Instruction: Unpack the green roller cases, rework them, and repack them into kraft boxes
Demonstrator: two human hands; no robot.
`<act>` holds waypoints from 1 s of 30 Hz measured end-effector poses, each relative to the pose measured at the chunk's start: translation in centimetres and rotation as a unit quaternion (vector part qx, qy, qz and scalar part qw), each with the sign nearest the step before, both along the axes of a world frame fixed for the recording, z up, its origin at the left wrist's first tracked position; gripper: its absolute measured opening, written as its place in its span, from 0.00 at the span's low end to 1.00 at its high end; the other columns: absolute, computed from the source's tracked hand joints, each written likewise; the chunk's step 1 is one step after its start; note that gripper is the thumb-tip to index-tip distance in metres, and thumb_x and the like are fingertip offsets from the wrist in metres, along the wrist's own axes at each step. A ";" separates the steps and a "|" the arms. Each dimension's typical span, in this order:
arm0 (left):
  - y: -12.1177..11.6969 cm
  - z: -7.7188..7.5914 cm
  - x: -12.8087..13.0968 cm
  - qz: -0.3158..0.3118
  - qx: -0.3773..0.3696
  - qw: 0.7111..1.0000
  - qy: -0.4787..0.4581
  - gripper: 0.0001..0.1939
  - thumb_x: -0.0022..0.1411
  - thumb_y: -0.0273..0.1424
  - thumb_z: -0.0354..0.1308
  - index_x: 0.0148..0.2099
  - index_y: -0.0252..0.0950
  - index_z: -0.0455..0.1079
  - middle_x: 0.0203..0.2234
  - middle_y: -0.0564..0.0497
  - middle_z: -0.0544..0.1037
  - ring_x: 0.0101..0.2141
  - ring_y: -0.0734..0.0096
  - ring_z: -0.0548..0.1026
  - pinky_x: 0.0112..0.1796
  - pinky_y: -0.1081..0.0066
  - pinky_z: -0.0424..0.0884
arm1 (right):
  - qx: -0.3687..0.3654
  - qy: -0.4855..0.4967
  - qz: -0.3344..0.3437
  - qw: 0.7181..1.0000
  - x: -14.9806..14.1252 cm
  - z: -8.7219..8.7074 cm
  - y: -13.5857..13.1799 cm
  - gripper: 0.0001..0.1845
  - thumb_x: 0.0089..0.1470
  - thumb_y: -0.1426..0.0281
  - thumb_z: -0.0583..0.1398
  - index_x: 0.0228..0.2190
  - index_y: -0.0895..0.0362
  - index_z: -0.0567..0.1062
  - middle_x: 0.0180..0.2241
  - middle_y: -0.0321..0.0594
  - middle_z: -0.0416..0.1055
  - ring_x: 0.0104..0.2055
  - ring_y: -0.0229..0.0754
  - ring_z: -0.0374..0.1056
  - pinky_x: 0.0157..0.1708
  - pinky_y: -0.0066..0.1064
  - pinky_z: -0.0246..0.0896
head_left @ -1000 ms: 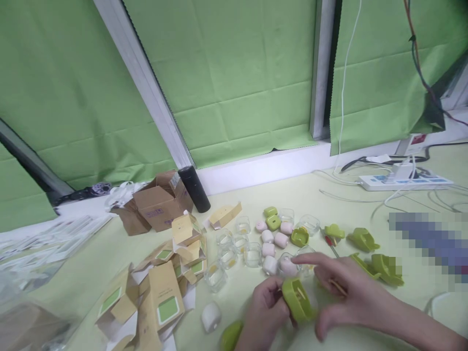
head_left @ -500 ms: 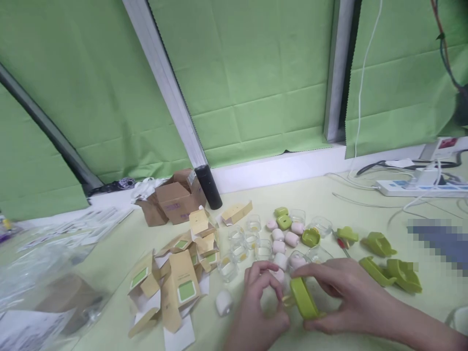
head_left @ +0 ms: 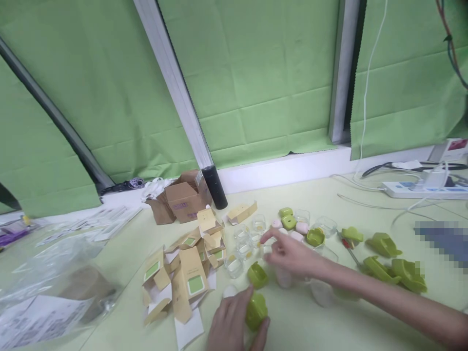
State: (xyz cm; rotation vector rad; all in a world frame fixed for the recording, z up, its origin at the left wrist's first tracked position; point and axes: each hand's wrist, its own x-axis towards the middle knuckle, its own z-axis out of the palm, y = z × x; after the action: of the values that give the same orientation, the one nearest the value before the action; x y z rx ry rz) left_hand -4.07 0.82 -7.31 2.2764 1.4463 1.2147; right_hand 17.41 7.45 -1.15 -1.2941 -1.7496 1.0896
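Note:
Low at the front, my left hand [head_left: 230,321] is closed around a green plastic shell [head_left: 256,311], its thumb and fingers on either side. Another hollow green piece [head_left: 258,274] lies just beyond it on the table. My right hand [head_left: 288,253] reaches across the pile, index finger stretched left and the others partly bent; I see nothing held in it. Under and around it are clear plastic cups [head_left: 234,265] and pale pink rounded pieces [head_left: 302,227], several hidden by the forearm. A white rounded piece [head_left: 229,291] shows behind my left fingers.
Opened tan cartons [head_left: 193,273] lie left of the cups. Farther back stand a brown cardboard box [head_left: 185,197] and a black cylinder [head_left: 215,187]. More green shells [head_left: 408,274] and a red-marked tool [head_left: 349,248] lie right. A power strip [head_left: 402,189] sits at the back right.
My hands have moved apart. The green piece that was between them has given way to two green parts, one in my left hand, one on the table. My right hand has moved up and left.

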 end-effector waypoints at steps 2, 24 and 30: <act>0.3 1.6 1.2 -0.013 -0.066 0.987 -0.149 0.20 0.53 0.37 0.63 0.50 0.45 0.72 0.39 0.48 0.80 0.37 0.59 0.75 0.38 0.67 0.68 | -0.052 0.105 -0.024 0.993 2.7 0.4 -0.5 0.14 0.57 0.63 0.51 0.43 0.55 0.69 0.23 0.31 0.61 0.21 0.36 0.57 0.19 0.27 0.56; 3.5 1.6 11.5 -0.122 -0.482 0.603 -0.624 0.18 0.45 0.40 0.70 0.36 0.33 0.77 0.36 0.43 0.82 0.40 0.59 0.79 0.41 0.67 0.74 | 0.044 0.053 -0.119 0.991 5.3 -0.9 -5.1 0.11 0.53 0.60 0.61 0.28 0.56 0.73 0.27 0.35 0.71 0.29 0.38 0.64 0.27 0.28 0.57; 3.0 1.4 11.7 -0.153 -0.491 0.636 -0.575 0.20 0.46 0.42 0.69 0.37 0.32 0.78 0.37 0.42 0.82 0.41 0.59 0.78 0.43 0.66 0.73 | 0.179 -0.066 -0.078 0.978 5.1 -0.9 -5.6 0.09 0.55 0.73 0.56 0.23 0.56 0.69 0.26 0.36 0.69 0.29 0.38 0.65 0.29 0.27 0.59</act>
State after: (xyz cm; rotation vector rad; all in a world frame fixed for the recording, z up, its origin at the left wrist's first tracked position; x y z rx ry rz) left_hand 7.60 3.83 -5.94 0.6086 0.7361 0.9680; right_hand 22.50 1.81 -2.02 -1.2716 -1.8047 0.5768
